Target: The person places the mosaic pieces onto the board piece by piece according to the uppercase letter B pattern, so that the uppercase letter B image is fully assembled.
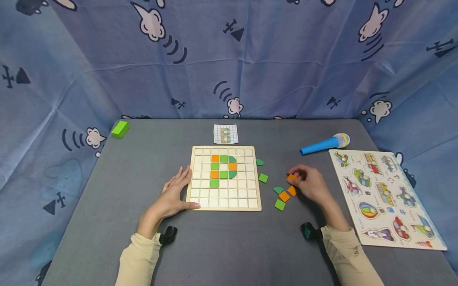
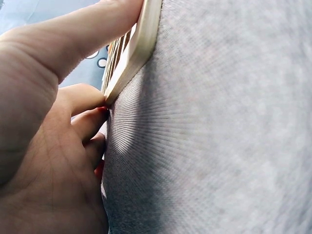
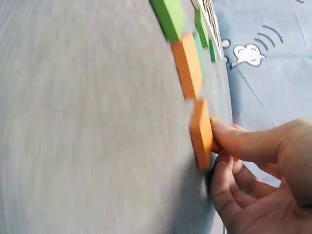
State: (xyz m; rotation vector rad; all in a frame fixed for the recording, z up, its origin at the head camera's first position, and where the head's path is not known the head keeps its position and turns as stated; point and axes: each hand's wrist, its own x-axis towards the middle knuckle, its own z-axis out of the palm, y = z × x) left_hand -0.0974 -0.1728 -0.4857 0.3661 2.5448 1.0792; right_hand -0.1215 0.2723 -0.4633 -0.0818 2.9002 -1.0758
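A pale wooden grid board lies on the table, with orange, light green and dark green tiles in its upper middle squares. At its left side my left hand is spread, thumb over the near left corner and fingers along the edge; in the left wrist view a fingertip touches the board's rim. To the right of the board, my right hand pinches an orange square tile between thumb and fingers. Just beside it lies another orange tile, with an orange tile and a green square nearer the board.
A dark green rounded piece, a green square and another rounded piece lie right of the board. Behind the board is a printed pattern card. Further out are a blue toy microphone, a picture board and a green block.
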